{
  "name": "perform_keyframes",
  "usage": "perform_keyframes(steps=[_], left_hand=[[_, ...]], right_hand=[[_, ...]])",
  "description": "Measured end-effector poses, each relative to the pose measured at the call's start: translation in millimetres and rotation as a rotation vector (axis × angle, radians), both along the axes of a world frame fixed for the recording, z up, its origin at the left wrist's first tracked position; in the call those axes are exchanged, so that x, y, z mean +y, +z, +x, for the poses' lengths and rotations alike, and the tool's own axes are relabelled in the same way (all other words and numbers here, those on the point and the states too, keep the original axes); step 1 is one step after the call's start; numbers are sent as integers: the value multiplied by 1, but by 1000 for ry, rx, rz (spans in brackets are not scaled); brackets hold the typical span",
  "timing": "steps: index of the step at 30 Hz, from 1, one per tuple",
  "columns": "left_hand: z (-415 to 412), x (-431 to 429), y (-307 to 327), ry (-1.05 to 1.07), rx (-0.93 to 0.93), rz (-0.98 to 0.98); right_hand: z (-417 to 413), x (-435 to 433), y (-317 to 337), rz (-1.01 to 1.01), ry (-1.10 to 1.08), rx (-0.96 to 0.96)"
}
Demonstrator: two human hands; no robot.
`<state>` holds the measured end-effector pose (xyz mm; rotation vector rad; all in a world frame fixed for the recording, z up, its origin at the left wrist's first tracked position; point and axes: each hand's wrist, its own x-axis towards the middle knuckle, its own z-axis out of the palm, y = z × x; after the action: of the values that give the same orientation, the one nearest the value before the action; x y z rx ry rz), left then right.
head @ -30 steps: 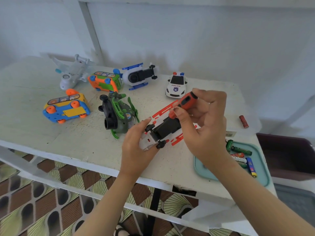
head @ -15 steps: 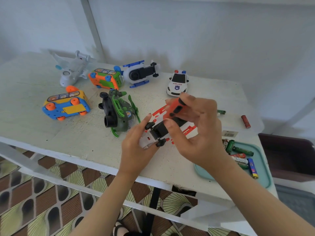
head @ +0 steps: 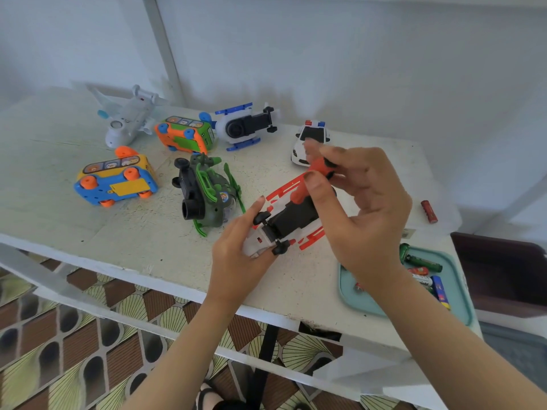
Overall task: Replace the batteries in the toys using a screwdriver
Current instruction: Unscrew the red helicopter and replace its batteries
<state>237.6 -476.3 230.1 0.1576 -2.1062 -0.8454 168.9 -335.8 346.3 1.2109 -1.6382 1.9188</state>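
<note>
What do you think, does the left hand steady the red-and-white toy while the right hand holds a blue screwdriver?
Not quite: the head view shows the screwdriver in the right hand is orange-red, not blue. The left hand does steady the red-and-white toy.

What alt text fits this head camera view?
A right hand holds an orange screwdriver to the underside of a white and red toy, gripped by the left hand on a table. Six more toys lie behind; a tray holds batteries.

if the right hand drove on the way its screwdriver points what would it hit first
Probably the black underside of the white and red toy, which the left hand holds. The orange screwdriver in the right hand slants down-left toward it; its tip is hidden.
</note>
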Motion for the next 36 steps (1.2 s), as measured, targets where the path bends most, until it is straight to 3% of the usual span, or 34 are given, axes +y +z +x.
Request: perform_keyframes(steps=[5,11,15,23,36], left_hand=[[-1,1,0,11,-17,0],[0,1,1,0,-25,23],[0,1,1,-7,-14,34],[0,2,1,-1,-20,30],[0,1,-1,0,-18,31]], right_hand=[[-3,3,4,58,31,-45],[-6,-2,8,-36,-96,-29],[-8,1,12,45,-172,-5],[-10,3,10,131,-46,-56],[-6,1,17,58,-149,-136]])
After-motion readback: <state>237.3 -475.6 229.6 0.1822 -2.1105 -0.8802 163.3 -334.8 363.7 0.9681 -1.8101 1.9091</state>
